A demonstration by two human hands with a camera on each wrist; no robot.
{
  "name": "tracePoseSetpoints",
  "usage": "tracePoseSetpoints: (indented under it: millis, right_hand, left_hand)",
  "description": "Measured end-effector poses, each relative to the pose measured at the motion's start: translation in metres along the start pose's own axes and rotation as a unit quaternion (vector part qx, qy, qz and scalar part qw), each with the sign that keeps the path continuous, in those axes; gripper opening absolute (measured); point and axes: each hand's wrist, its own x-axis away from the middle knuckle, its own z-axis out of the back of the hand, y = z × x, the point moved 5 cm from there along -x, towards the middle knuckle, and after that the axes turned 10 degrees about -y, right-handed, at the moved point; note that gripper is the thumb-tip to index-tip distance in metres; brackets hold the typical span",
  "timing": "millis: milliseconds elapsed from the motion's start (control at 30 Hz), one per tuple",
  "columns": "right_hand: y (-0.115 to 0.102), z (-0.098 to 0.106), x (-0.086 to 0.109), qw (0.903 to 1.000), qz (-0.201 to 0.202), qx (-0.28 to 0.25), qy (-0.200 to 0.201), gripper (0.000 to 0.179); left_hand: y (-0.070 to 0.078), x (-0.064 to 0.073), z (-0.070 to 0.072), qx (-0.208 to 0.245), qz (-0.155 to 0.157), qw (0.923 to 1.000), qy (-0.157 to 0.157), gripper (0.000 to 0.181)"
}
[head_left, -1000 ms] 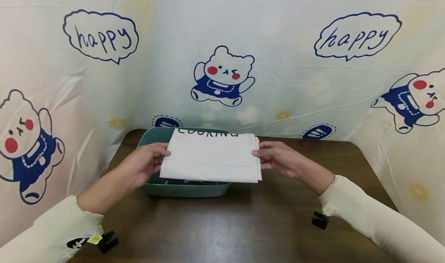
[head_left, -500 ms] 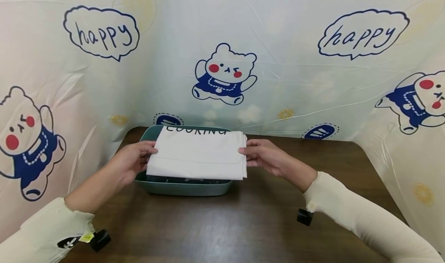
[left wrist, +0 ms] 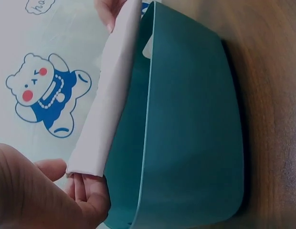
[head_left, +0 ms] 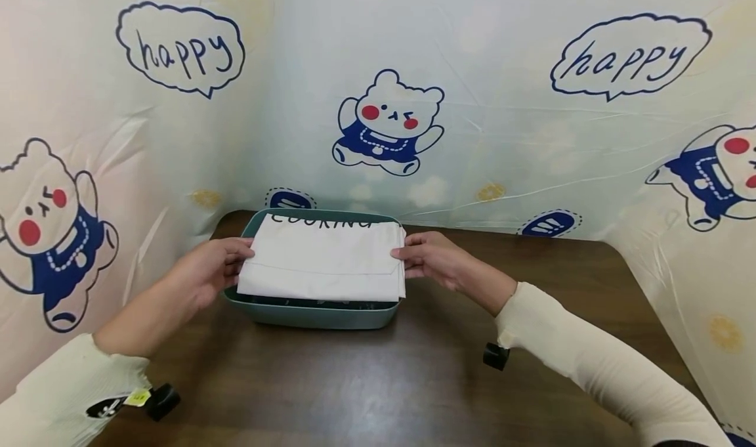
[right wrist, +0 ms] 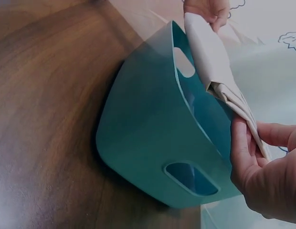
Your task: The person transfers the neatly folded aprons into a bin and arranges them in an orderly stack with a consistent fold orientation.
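A folded white cloth (head_left: 321, 256) lettered "COOKING" lies level over the mouth of a teal plastic bin (head_left: 319, 317). My left hand (head_left: 215, 270) pinches its left end, thumb on top and fingers beneath. At the other end my right hand (head_left: 434, 260) grips the layered edges the same way. In the right wrist view the cloth (right wrist: 210, 52) shows several stacked folds and is held at the bin's rim. Below its front edge, a dark thing with white marks (head_left: 325, 302) shows inside the bin; the rest of the bin's inside is hidden.
The bin stands toward the back left of a dark wooden table (head_left: 378, 381). It has oval handle holes in its ends. A pale curtain (head_left: 496, 92) printed with bears and "happy" bubbles hangs behind and at both sides.
Both hands have carried the folded cloth to the left, from jutting past the bin's right side to lying squarely over its opening. Both grips stay the same.
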Motion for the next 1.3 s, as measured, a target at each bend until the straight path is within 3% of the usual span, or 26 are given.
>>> tracePoseSetpoints:
  millis: [367, 1033, 1167, 1300]
  right_hand:
    - [0.006, 0.001, -0.005, 0.9995, -0.014, 0.019, 0.020, 0.031]
    - [-0.001, -0.003, -0.004, 0.9987, -0.023, 0.036, 0.027, 0.028]
    - [-0.002, -0.004, 0.001, 0.9985, -0.039, 0.030, 0.023, 0.033]
    - [-0.010, -0.012, 0.014, 0.9985, -0.043, 0.032, 0.009, 0.044]
  left_hand:
    - [-0.003, -0.003, 0.000, -0.012, 0.012, 0.9998, -0.003, 0.062]
    - [-0.003, -0.001, 0.000, -0.004, 0.020, 0.9992, 0.035, 0.059]
    - [-0.006, 0.004, -0.004, 0.017, -0.002, 0.9997, 0.015, 0.053]
    - [-0.005, 0.013, -0.017, 0.001, -0.041, 0.9988, -0.026, 0.058]
